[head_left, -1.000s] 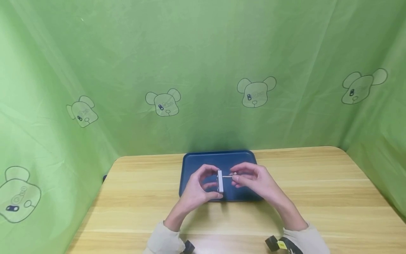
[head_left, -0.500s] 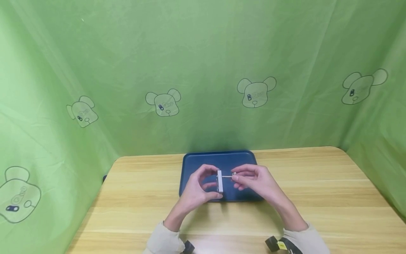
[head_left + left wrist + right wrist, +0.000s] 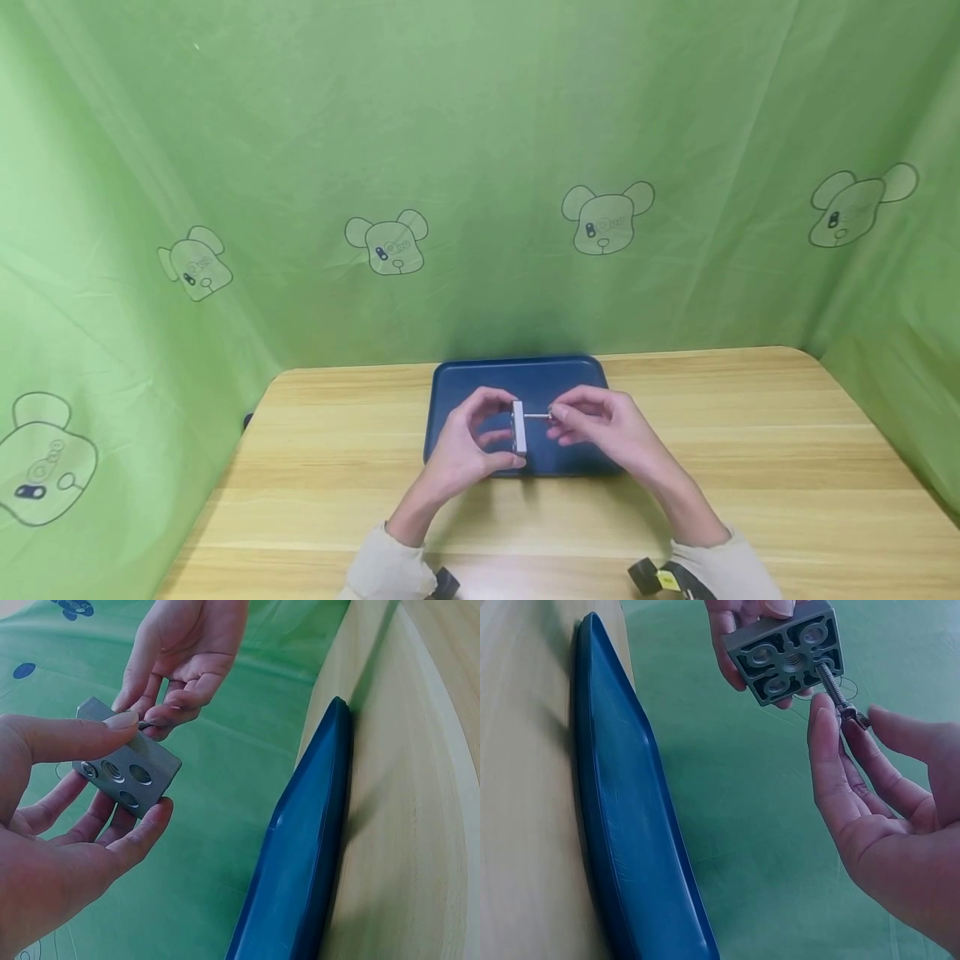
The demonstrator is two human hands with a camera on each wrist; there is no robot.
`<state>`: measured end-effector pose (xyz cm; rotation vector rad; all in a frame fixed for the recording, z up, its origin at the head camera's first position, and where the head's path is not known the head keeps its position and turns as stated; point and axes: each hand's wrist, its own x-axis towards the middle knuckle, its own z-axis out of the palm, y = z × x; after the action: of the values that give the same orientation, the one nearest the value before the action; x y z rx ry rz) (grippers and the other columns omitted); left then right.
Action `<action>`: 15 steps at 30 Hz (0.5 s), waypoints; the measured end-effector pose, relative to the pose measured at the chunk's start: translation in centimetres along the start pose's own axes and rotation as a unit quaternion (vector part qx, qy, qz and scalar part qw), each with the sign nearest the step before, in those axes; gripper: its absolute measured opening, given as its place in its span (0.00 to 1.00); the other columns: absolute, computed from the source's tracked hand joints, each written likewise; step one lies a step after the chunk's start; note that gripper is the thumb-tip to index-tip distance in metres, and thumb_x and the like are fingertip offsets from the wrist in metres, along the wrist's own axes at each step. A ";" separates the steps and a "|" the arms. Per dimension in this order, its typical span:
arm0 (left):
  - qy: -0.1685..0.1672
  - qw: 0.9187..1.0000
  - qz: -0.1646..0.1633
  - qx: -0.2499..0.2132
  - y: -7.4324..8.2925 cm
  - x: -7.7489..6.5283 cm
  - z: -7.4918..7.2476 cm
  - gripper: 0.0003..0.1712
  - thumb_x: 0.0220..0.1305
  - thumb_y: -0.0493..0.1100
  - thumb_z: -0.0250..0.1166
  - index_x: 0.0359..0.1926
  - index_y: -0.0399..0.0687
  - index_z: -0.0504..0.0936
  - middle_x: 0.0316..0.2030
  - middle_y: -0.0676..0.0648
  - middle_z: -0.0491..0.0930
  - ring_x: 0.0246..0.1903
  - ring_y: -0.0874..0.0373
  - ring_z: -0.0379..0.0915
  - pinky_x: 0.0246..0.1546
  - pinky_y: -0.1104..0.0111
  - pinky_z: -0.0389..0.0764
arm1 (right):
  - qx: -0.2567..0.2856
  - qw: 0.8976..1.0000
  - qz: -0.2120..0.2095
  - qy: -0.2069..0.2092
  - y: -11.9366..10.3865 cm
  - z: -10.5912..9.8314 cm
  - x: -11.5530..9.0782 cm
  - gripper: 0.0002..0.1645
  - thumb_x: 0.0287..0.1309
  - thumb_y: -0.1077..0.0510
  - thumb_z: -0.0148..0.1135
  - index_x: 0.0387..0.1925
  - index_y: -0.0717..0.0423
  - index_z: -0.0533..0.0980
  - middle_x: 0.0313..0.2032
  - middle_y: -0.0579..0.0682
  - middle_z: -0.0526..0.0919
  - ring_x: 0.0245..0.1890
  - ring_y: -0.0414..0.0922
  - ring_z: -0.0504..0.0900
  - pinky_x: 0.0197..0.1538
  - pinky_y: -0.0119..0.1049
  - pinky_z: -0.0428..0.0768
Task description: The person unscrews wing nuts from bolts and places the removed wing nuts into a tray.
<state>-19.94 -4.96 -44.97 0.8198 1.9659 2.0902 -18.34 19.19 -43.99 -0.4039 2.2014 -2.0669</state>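
In the head view my left hand (image 3: 467,446) holds a small grey metal block (image 3: 520,428) on edge over the tray, thumb below and fingers above. Several round holes pierce the block's flat face (image 3: 141,774) in the left wrist view. Its other side (image 3: 774,658), in the right wrist view, is ribbed with recesses round the holes. A threaded wing bolt (image 3: 832,686) stands out of a corner hole on that side. My right hand (image 3: 611,423) pinches the bolt's winged head (image 3: 853,716) between thumb and fingertips. Fingers partly cover that head in the head view.
Below the hands a dark blue tray (image 3: 457,379) lies at the back of the wooden table (image 3: 337,467). Green cloth (image 3: 487,167) printed with bear heads hangs behind and at both sides.
My right fingers and thumb have shifted around the bolt's head, which showed above the thumb half a second ago and is now more covered. The left hand and block have barely moved.
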 end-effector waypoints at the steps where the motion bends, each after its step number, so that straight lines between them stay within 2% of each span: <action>1: 0.000 1.000 0.000 0.000 0.0 0.0 0.0 0.40 0.40 0.15 0.73 0.58 0.37 0.75 0.56 0.39 0.77 0.59 0.47 0.74 0.58 0.56 0.85 | 0.003 1.000 -0.001 0.000 0.0 0.0 0.0 0.17 0.70 0.60 0.63 0.49 0.73 0.78 0.40 0.66 0.86 0.40 0.56 0.89 0.48 0.48 0.90; 7: -0.001 1.000 0.000 0.002 0.0 0.1 0.0 0.40 0.40 0.15 0.73 0.58 0.37 0.75 0.57 0.37 0.76 0.59 0.47 0.74 0.59 0.55 0.85 | 0.007 1.000 -0.012 -0.005 0.1 0.0 0.0 0.17 0.72 0.60 0.60 0.50 0.74 0.77 0.42 0.71 0.84 0.41 0.54 0.89 0.48 0.46 0.90; 15: -0.001 1.000 0.001 0.001 0.0 0.1 -0.1 0.40 0.40 0.15 0.72 0.58 0.36 0.75 0.57 0.36 0.76 0.59 0.47 0.74 0.59 0.56 0.85 | 0.002 1.000 -0.013 -0.003 0.0 0.1 0.0 0.20 0.72 0.59 0.61 0.51 0.76 0.76 0.44 0.70 0.84 0.42 0.53 0.89 0.49 0.45 0.90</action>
<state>-20.04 -5.02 -44.96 0.8234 1.9678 2.0883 -18.36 19.12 -43.98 -0.4409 2.2005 -2.0798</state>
